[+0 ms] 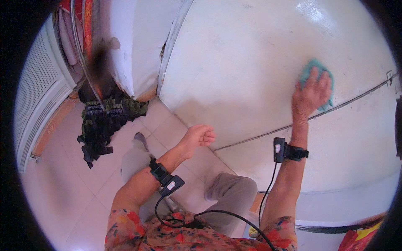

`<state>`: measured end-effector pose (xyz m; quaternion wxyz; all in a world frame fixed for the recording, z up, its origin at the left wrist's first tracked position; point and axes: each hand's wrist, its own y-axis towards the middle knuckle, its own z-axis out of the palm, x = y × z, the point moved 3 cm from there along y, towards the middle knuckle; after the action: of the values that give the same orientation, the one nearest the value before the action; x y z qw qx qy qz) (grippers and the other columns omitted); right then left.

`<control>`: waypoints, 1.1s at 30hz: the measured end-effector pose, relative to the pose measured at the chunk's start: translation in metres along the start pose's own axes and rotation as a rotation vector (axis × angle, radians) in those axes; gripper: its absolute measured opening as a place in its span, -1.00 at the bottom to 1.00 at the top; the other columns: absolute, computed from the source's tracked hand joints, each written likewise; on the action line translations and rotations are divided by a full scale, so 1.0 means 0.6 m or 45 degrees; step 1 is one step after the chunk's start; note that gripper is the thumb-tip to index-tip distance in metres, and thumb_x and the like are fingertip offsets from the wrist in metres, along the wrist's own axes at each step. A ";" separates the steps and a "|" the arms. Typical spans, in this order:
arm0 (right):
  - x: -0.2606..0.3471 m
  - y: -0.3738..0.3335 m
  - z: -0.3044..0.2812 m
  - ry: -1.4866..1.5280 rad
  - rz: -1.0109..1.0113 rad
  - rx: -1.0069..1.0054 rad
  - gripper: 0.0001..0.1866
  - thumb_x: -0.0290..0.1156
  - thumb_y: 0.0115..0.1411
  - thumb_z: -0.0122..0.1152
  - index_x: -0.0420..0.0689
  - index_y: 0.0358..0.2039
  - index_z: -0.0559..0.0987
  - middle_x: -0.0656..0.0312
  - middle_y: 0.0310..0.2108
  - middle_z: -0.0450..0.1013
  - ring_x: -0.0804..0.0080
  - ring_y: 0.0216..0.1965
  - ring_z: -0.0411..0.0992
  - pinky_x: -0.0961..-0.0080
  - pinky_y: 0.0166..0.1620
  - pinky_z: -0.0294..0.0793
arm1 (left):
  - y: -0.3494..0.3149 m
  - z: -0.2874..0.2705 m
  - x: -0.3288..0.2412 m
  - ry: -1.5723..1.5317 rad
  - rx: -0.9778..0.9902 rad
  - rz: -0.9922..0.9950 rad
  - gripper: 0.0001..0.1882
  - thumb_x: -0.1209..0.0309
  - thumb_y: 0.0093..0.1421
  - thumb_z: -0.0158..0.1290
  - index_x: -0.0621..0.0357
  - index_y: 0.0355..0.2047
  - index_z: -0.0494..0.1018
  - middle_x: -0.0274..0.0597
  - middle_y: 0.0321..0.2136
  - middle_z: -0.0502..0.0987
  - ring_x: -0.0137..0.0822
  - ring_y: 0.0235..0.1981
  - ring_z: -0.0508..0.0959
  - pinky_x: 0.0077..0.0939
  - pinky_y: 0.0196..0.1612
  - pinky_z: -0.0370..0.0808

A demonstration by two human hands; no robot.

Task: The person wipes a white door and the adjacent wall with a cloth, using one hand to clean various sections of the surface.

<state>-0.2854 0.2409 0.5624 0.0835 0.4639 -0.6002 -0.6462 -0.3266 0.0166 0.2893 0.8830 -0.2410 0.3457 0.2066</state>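
Note:
My right hand (312, 94) presses a teal cloth (315, 67) against a large white door panel (234, 67). The fingers lie over the cloth, whose edges show above and beside them. The hand is a little blurred and sits just above the dark seam (259, 140) that crosses the panel. My left hand (200, 137) hangs in the air over the floor, near the panel's lower left corner. Its fingers are loosely curled together, with nothing in them.
A mop (104, 121) with dark strips rests on the tiled floor (75, 192) at the left, its metal handle rising upward. Beyond it stands a white perforated cover (37, 88). A metal latch (390, 77) sticks out at the panel's right. Cables hang from my wrist bands.

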 end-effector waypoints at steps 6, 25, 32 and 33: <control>0.117 -0.036 0.037 0.295 -0.577 0.354 -0.42 -0.55 -0.01 0.01 0.08 0.10 0.29 0.13 0.19 0.09 0.19 0.21 0.05 0.01 0.18 -0.02 | 0.003 -0.004 -0.012 0.048 -0.009 0.021 -0.63 0.17 0.20 -0.11 0.22 -0.17 0.36 -0.15 -0.31 0.49 -0.37 -0.32 0.50 -0.49 -0.25 0.44; 0.354 -0.024 0.172 0.536 -0.768 0.324 -0.57 -0.49 0.06 -0.04 -0.13 0.01 0.35 0.10 0.11 0.20 0.21 0.20 0.08 0.12 0.21 0.00 | 0.009 -0.019 -0.014 -0.028 -0.122 -0.004 -0.65 0.17 0.23 -0.14 0.21 -0.18 0.39 -0.17 -0.31 0.51 -0.43 -0.34 0.49 -0.54 -0.23 0.42; 0.308 -0.192 0.192 0.579 -0.795 0.501 -0.53 -0.55 0.01 0.02 -0.03 0.01 0.39 0.13 0.14 0.19 0.20 0.20 0.08 0.11 0.21 -0.01 | 0.000 -0.015 -0.025 -0.096 -0.072 -0.014 -0.66 0.21 0.26 -0.18 0.21 -0.16 0.38 -0.20 -0.30 0.50 -0.45 -0.34 0.48 -0.56 -0.22 0.42; 0.301 -0.163 0.199 0.519 -0.696 0.395 -0.53 -0.55 0.02 0.01 0.02 0.01 0.40 0.16 0.15 0.18 0.19 0.20 0.08 0.10 0.19 0.00 | -0.003 -0.021 -0.028 -0.093 -0.088 0.019 -0.66 0.21 0.26 -0.18 0.21 -0.16 0.39 -0.19 -0.30 0.50 -0.45 -0.34 0.48 -0.56 -0.22 0.42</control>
<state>-0.4253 0.2305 0.3707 -0.0457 0.7333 -0.5159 -0.4405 -0.3435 0.0045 0.2938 0.8847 -0.2609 0.3075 0.2337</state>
